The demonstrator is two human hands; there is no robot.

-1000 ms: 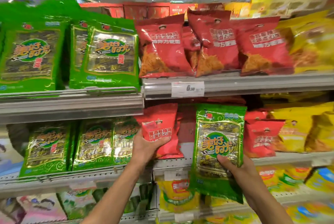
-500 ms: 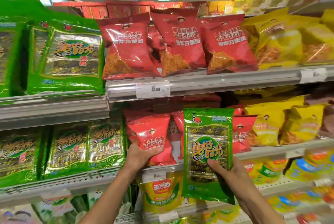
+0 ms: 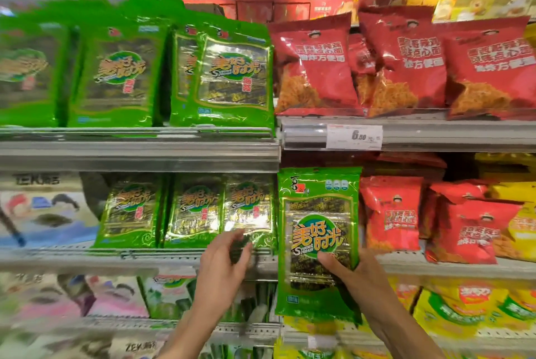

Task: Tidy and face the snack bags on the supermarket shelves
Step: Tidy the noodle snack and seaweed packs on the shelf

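Note:
My right hand [image 3: 358,276] grips a green seaweed bag [image 3: 317,213] by its lower part and holds it upright, label facing me, in front of the middle shelf between the green and red sections. My left hand [image 3: 223,266] is at the lower edge of the rightmost bag in the middle shelf's row of green seaweed bags [image 3: 194,210]. Its fingers are loosely spread and blurred, and it holds nothing. Red snack bags [image 3: 391,213] stand just right of the held bag.
The upper shelf carries more green seaweed bags [image 3: 232,80] on the left and red bags [image 3: 313,68] on the right, above a price tag [image 3: 353,136]. Yellow bags [image 3: 516,213] sit at far right. The metal shelf edge [image 3: 139,152] juts out. Lower shelves hold mixed packets.
My left hand let go of the red bag and moved left to the row of green bags. The view swung left. My right hand still holds the green bag.

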